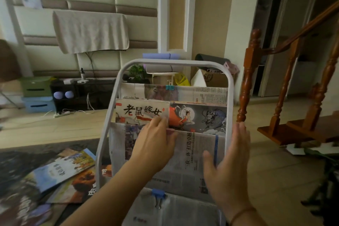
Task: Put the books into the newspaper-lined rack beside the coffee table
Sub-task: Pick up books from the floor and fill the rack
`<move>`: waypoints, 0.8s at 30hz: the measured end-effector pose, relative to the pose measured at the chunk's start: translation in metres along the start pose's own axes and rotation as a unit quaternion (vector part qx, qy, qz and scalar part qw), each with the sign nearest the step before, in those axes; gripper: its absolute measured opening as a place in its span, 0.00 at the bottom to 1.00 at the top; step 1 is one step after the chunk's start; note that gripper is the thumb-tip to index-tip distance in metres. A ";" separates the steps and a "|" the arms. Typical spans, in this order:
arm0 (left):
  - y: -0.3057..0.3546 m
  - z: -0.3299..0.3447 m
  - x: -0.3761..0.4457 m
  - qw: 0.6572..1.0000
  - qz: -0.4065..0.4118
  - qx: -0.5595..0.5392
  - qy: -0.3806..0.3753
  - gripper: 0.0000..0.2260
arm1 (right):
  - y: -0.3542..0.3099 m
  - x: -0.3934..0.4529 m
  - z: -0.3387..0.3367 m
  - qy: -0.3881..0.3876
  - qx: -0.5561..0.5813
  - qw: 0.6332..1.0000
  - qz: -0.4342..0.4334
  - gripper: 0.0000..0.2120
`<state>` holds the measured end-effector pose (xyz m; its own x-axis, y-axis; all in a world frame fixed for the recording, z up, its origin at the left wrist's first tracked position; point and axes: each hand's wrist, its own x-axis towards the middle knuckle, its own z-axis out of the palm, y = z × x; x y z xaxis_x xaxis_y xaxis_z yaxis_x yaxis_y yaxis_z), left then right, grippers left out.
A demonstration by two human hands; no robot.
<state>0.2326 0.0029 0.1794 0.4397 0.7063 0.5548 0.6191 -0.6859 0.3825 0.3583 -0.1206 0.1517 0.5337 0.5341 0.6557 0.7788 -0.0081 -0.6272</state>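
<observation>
The white metal rack [174, 62] stands right in front of me, its tiers lined with newspaper [190, 154]. Two picture books stand side by side in its middle pocket: a white one with black brush characters [141, 111] on the left and a dark one with a dragon [200, 115] on the right. My left hand [154, 143] reaches in, its fingers lying on the white book's lower right corner and the thumb at the pocket's paper edge. With straight fingers, my right hand [229, 161] is held beside the rack's right upright and holds nothing. Several more books [62, 167] lie on the dark coffee table [18, 163] at lower left.
A wooden stair post and banister [251, 79] rise just right of the rack. Blue binder clips [158, 193] pin the newspaper. Behind the rack are a low black TV stand [82, 93], storage boxes [36, 86], a plant and a cardboard box on the tiled floor.
</observation>
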 end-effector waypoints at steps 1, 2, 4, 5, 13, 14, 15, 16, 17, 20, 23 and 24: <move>-0.007 -0.011 -0.009 1.000 0.019 0.001 0.009 0.17 | -0.018 -0.007 0.003 0.010 -0.009 0.996 -0.089 0.36; -0.013 -0.023 -0.018 0.999 0.043 0.011 0.023 0.20 | -0.033 -0.013 0.007 -0.017 -0.002 0.987 -0.157 0.35; -0.040 -0.056 -0.046 0.996 0.064 0.050 0.036 0.22 | -0.076 -0.032 0.033 -0.129 0.059 0.965 -0.222 0.32; -0.058 -0.073 -0.061 0.996 0.057 0.062 0.032 0.22 | -0.096 -0.042 0.048 -0.187 0.091 0.953 -0.221 0.31; -0.235 -0.222 -0.290 0.965 -0.189 0.169 0.073 0.19 | -0.268 -0.211 0.166 -0.477 0.193 0.809 -0.285 0.30; -0.255 -0.239 -0.328 0.952 -0.230 0.182 0.081 0.18 | -0.290 -0.241 0.178 -0.506 0.199 0.785 -0.296 0.30; -0.273 -0.255 -0.367 0.938 -0.275 0.192 0.086 0.19 | -0.310 -0.272 0.190 -0.532 0.209 0.760 -0.309 0.30; -0.291 -0.270 -0.406 0.921 -0.324 0.198 0.085 0.19 | -0.330 -0.304 0.200 -0.557 0.217 0.734 -0.321 0.31; -0.309 -0.282 -0.445 0.901 -0.375 0.203 0.081 0.19 | -0.349 -0.334 0.207 -0.586 0.219 0.707 -0.330 0.31; -0.352 -0.304 -0.550 0.819 -0.537 0.196 0.059 0.18 | -0.397 -0.425 0.229 -0.684 0.202 0.606 -0.352 0.30; -0.387 -0.303 -0.636 0.730 -0.663 0.161 0.020 0.18 | -0.428 -0.503 0.250 -0.768 0.162 0.528 -0.325 0.30; -0.400 -0.299 -0.665 0.702 -0.696 0.147 0.007 0.20 | -0.434 -0.526 0.257 -0.786 0.140 0.515 -0.313 0.31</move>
<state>-0.5024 -0.2450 -0.1214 -0.7314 0.6527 -0.1976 0.5506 0.7362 0.3935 -0.3450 -0.1813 -0.0289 -0.8903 0.3836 -0.2453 0.4400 0.5860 -0.6805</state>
